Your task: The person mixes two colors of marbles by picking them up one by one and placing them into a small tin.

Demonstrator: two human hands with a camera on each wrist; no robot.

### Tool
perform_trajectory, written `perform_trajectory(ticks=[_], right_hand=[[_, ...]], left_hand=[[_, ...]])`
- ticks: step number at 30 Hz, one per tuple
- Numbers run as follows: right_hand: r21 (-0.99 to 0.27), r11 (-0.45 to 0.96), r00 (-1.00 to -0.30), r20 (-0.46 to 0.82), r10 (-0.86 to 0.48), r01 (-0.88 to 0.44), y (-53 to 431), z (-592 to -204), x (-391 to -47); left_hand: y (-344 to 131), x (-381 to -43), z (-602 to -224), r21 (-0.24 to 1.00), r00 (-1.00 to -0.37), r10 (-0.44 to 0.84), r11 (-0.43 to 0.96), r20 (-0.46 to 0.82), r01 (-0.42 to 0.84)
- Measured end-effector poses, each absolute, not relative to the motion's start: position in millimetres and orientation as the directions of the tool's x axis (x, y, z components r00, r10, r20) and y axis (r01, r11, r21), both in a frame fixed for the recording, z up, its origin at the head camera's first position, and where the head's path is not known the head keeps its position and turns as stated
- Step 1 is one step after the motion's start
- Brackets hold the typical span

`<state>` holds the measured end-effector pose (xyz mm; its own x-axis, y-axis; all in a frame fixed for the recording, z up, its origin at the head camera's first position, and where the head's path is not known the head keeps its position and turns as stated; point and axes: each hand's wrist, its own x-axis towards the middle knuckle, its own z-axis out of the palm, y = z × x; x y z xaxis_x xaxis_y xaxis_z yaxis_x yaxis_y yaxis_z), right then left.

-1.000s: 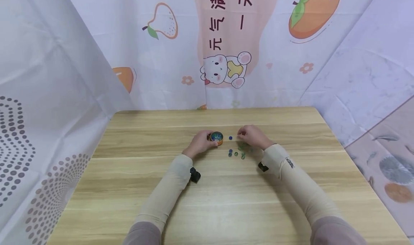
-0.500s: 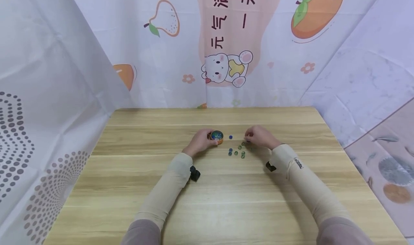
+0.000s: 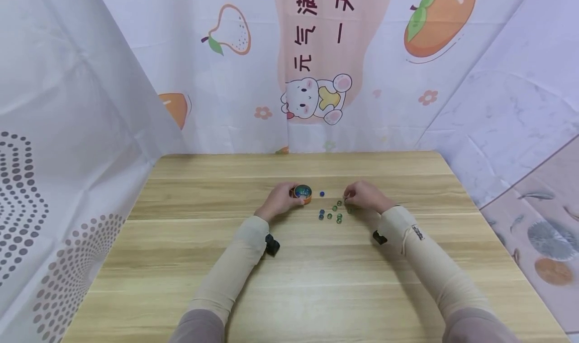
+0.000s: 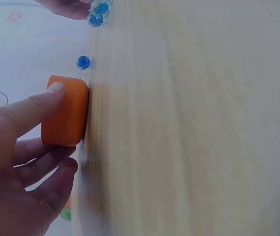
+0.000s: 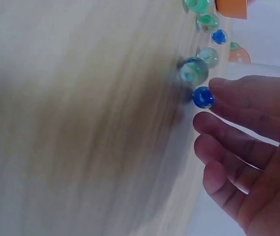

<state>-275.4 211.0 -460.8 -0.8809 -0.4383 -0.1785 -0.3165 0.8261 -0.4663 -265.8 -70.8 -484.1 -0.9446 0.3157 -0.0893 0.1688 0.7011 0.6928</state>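
Observation:
My left hand (image 3: 278, 200) grips a small round orange tin (image 3: 308, 200) from its left side, thumb across the near wall. Several blue and green marbles show inside the tin in the head view. In the left wrist view the tin's orange wall (image 4: 71, 113) stands upright on the table. At the right, my right hand (image 3: 365, 196) has thumb and index fingertip at a blue marble (image 5: 203, 97), pinching it close to the table. Its other fingers are curled loosely. A large green-and-white marble (image 5: 194, 72) lies right beside the blue one.
Between the hands lie several loose marbles: a lone blue marble (image 3: 322, 193) near the tin, a blue marble (image 3: 321, 211) further forward, and green marbles (image 3: 339, 216). All rest on the wood-grain table (image 3: 294, 287). A printed curtain (image 3: 217, 96) hangs behind its far edge.
My right hand has moved to the right, away from the tin, and come down at a blue marble among the loose ones. The left hand keeps holding the tin in place.

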Motion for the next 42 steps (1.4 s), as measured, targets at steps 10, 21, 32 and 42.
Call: perform_trajectory(ticks=[10, 21, 32, 42], right_hand=[[-0.429, 0.853, -0.893, -0.191, -0.407, -0.297, 208.7, -460.6, -273.1], [-0.435, 0.844, -0.896, -0.158, -0.415, -0.314, 206.6, -462.8, -274.8], [-0.467, 0.835, -0.905, -0.148, -0.398, -0.291, 211.3, -466.1, -274.6], [-0.482, 0.812, -0.896, -0.112, -0.429, -0.329, 205.9, -463.5, -277.3]], left_hand=[[-71.0, -265.1, -482.3, 0.698, -0.944, 0.316, 0.698, -0.096, 0.162], [-72.7, -266.2, -482.8, 0.701, -0.945, 0.314, 0.694, -0.087, 0.166], [-65.8, -267.5, -486.9, 0.689, -0.936, 0.341, 0.701, -0.093, 0.187], [-70.0, -266.6, -483.3, 0.681, -0.942, 0.321, 0.711, -0.093, 0.175]])
